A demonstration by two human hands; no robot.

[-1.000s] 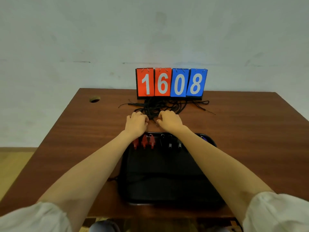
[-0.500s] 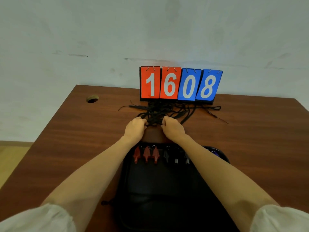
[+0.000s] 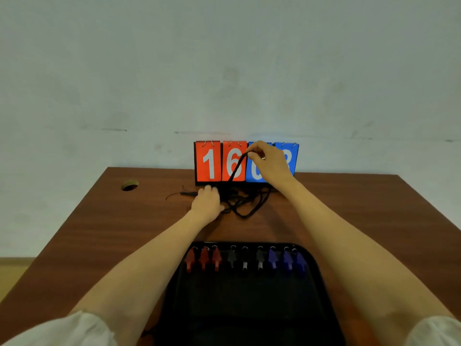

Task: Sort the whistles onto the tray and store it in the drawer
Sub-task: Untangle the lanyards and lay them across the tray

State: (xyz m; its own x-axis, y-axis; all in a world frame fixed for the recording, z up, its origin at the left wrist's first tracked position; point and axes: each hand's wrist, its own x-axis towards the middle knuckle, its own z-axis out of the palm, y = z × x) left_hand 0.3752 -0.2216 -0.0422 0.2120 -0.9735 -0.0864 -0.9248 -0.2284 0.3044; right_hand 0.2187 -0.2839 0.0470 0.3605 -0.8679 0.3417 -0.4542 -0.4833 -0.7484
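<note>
A black tray (image 3: pixel 249 300) lies on the near part of the table, between my forearms. Along its far edge stands a row of whistles: three red whistles (image 3: pixel 203 258) at the left, three black whistles (image 3: pixel 245 259) in the middle, three blue whistles (image 3: pixel 287 260) at the right. A tangle of black cords (image 3: pixel 245 201) lies beyond the tray. My left hand (image 3: pixel 207 203) rests on the tangle's left side, fingers curled into it. My right hand (image 3: pixel 270 161) is raised in front of the scoreboard, pinching one black cord that runs taut down to the pile.
A flip scoreboard (image 3: pixel 219 162) with red and blue number cards stands at the table's far edge against the wall. A round cable hole (image 3: pixel 129 186) sits at the far left of the brown table (image 3: pixel 99 233). Floor shows past the left edge.
My right hand has risen from the tangle, lifting one cord in front of the scoreboard. My left hand slid farther onto the pile. The view tilted up, and the blue whistles now show.
</note>
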